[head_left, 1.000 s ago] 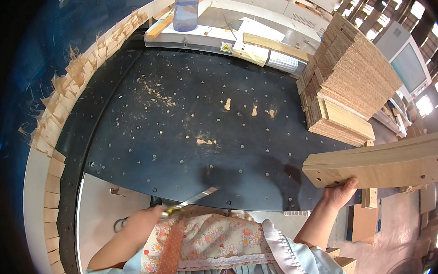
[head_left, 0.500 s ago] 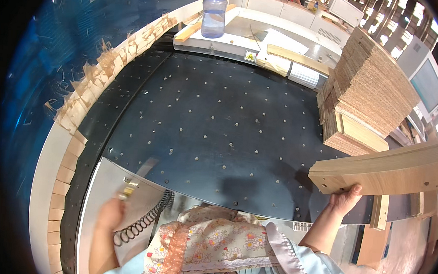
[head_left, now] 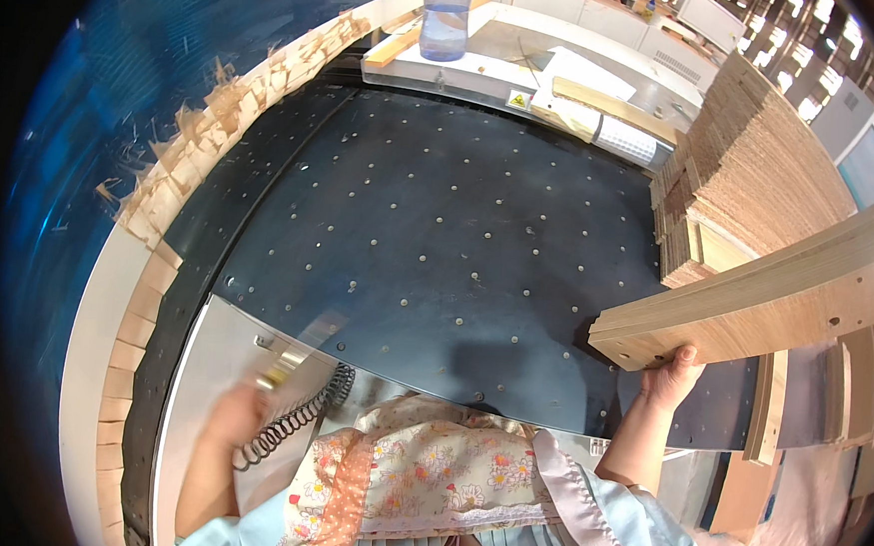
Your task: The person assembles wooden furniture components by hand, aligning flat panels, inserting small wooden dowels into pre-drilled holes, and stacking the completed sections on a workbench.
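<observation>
**A:** What does the right hand [head_left: 673, 376] hold?

**B:** It is closed around the near end of a stack of wooden boards [head_left: 755, 303], thumb up against the end face and fingers under the bottom board. The stack is lifted and runs away from the hand toward the right, with its near end just over the right edge of the dark perforated table [head_left: 439, 243].

**A:** And the left hand [head_left: 233, 413]?

**B:** It is blurred. It sits low at the left, over the pale metal ledge [head_left: 217, 360] along the near edge of the table. A small yellowish object [head_left: 273, 373] shows just beyond it, too smeared to identify, and I cannot tell whether the fingers are closed on it or how far they are open. A black coiled cord [head_left: 293, 419] lies just to the right of this hand.

**A:** What lies beyond the hands?

**B:** Behind the held boards, farther out from the right hand, stands a tall pile of cut wooden sheets [head_left: 754, 162]. More board pieces stand on edge to the right of and below that hand. Far ahead of both hands, past the table, a blue-tinted water bottle [head_left: 445, 13] stands on a light surface, with a long wooden strip [head_left: 608, 101] to its right. Out from the left hand, a curved row of small wooden blocks and offcuts [head_left: 178, 172] borders the table's left side.
</observation>
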`<state>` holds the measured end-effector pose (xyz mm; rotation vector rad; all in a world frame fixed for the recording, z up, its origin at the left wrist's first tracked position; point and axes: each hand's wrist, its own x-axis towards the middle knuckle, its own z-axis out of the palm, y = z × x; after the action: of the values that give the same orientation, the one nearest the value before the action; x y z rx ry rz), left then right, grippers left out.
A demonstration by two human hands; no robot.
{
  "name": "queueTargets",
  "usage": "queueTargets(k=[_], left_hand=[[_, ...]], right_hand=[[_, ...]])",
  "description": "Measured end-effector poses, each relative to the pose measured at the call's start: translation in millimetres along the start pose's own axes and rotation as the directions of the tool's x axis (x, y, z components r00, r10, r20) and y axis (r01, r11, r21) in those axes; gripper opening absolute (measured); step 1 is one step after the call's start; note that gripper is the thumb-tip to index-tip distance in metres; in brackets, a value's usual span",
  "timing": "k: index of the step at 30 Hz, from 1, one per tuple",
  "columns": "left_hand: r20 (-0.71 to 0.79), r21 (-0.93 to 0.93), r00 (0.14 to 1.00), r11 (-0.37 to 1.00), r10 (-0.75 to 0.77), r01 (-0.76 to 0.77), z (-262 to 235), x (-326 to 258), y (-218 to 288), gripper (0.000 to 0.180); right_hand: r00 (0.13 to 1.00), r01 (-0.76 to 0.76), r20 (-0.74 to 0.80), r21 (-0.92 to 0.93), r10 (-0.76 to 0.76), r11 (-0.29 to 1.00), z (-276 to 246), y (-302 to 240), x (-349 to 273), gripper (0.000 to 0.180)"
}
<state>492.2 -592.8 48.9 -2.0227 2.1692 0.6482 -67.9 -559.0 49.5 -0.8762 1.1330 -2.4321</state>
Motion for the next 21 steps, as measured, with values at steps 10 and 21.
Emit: queueTargets(k=[10, 21], left_hand=[[-0.349, -0.139, 0.886, 0.952, -0.306, 0.273, -5, -13, -100, 0.022], [0.087, -0.074, 0.936, 0.935, -0.34, 0.347, -52, -43, -77, 0.019]], right_hand=[[0.989, -0.062, 0.126, -0.069, 0.071, 0.996, 32, 10, 1, 0.095], [0.983, -0.071, 0.165, -0.043, 0.077, 0.997, 52, 13, 6, 0.091]])
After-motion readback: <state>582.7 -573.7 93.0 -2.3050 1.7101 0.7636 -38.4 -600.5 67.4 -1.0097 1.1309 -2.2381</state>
